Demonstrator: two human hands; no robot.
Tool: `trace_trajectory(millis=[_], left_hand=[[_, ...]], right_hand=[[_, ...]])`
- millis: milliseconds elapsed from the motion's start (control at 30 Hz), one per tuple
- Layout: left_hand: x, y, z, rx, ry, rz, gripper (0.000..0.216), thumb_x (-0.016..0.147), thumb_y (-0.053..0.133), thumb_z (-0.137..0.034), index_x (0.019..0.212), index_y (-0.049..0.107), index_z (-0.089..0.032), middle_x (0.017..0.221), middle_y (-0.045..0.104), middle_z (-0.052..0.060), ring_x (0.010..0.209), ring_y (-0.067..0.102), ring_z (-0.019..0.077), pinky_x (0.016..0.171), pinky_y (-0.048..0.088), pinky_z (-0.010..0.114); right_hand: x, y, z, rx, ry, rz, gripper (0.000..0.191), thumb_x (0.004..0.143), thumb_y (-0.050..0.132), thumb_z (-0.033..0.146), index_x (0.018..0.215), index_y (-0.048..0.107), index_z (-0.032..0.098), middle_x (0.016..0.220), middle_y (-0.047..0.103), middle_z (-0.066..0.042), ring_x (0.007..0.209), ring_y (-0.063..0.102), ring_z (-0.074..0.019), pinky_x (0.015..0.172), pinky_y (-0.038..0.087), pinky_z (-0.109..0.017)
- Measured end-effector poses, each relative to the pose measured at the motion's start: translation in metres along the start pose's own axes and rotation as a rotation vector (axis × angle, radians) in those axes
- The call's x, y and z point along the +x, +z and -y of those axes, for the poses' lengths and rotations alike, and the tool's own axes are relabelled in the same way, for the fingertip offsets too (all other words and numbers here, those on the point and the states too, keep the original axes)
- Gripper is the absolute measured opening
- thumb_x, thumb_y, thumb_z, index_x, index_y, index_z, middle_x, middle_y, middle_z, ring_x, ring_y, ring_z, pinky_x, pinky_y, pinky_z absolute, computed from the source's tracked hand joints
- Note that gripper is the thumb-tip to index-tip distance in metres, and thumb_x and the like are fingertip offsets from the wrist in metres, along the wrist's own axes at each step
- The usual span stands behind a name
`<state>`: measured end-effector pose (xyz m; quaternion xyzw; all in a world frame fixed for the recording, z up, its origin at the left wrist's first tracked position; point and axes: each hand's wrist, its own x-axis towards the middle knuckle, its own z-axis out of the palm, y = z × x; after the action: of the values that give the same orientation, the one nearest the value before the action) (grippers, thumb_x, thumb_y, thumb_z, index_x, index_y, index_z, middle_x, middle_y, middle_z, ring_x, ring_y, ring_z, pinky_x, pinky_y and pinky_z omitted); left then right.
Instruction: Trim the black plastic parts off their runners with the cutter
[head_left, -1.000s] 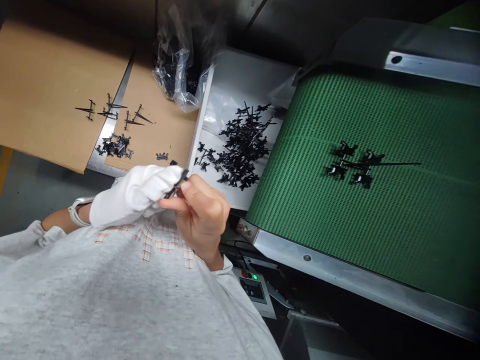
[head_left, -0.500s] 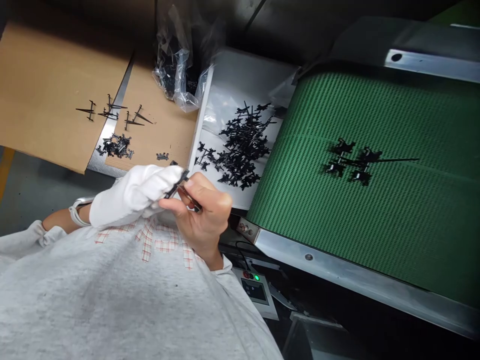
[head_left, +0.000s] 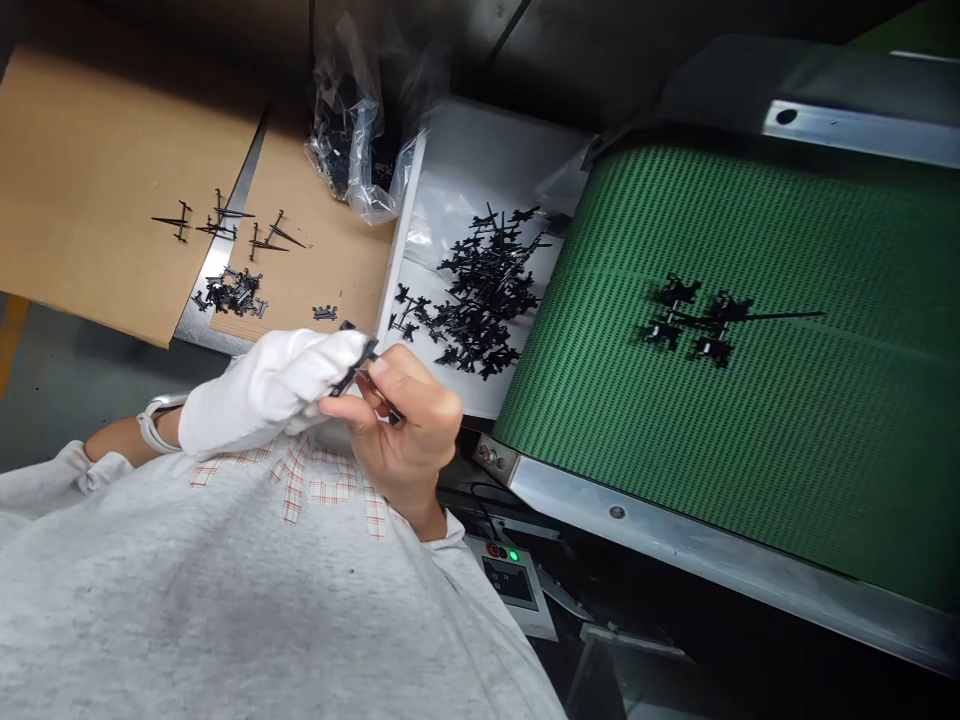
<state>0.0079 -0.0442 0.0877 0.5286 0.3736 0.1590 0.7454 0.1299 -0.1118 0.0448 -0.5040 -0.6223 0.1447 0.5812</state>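
Note:
My left hand [head_left: 274, 375] wears a white glove and is closed around a small black plastic part [head_left: 355, 368], which sticks out past its fingertips. My bare right hand [head_left: 409, 410] meets it from the right, thumb and fingers pinched at that part. A thin dark piece shows beneath the right fingers; whether it belongs to the same part I cannot tell. Just beyond the hands, one short black piece [head_left: 325, 313] lies on the cardboard. To its left is a small heap of similar black pieces [head_left: 234, 292].
A white tray [head_left: 469, 135] holds a tangled pile of black sprued parts [head_left: 487, 290]. On the right, a green conveyor belt [head_left: 750, 450] carries a black sprue with several parts [head_left: 694, 318]. Bare sprues [head_left: 225, 215] lie on cardboard [head_left: 90, 180], near a clear plastic bag [head_left: 364, 150]. A control panel [head_left: 510, 580] sits below.
The black sprue on the green belt has travelled slightly left, toward the white tray. Both hands keep nearly the same place and grip.

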Motion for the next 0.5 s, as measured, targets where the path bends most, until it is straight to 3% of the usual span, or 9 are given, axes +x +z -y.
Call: trace_trajectory(millis=[133, 300, 500], left_hand=[[-0.0014, -0.0006, 0.0007, -0.030, -0.029, -0.019, 0.037, 0.083, 0.051, -0.035, 0.053, 0.032, -0.023, 0.038, 0.030, -0.007, 0.032, 0.024, 0.0065, 0.028, 0.019, 0.021], [-0.0039, -0.0025, 0.0046, -0.063, -0.030, -0.053, 0.039, 0.082, 0.057, -0.033, 0.051, 0.035, -0.022, 0.037, 0.034, -0.007, 0.031, 0.028, 0.0059, 0.029, 0.022, 0.020], [-0.0020, -0.0049, 0.0079, -0.014, 0.060, -0.087, 0.043, 0.090, 0.052, -0.035, 0.052, 0.036, -0.021, 0.039, 0.037, -0.007, 0.035, 0.033, 0.0074, 0.036, 0.029, 0.022]], right_hand=[[-0.0019, 0.0004, -0.0013, 0.038, 0.014, 0.000, 0.017, 0.094, 0.067, 0.032, 0.094, 0.051, 0.026, 0.067, 0.029, 0.008, 0.054, 0.028, -0.0089, 0.045, 0.024, -0.025], [-0.0054, 0.0054, -0.0037, 0.306, 0.071, -0.022, 0.016, 0.096, 0.065, 0.032, 0.101, 0.050, 0.028, 0.064, 0.033, 0.009, 0.050, 0.032, -0.0072, 0.044, 0.026, -0.023], [-0.0022, 0.0098, -0.0037, 0.543, 0.452, -0.109, 0.040, 0.088, 0.071, 0.053, 0.094, 0.040, 0.029, 0.062, 0.035, 0.012, 0.045, 0.037, -0.0058, 0.043, 0.031, -0.022]])
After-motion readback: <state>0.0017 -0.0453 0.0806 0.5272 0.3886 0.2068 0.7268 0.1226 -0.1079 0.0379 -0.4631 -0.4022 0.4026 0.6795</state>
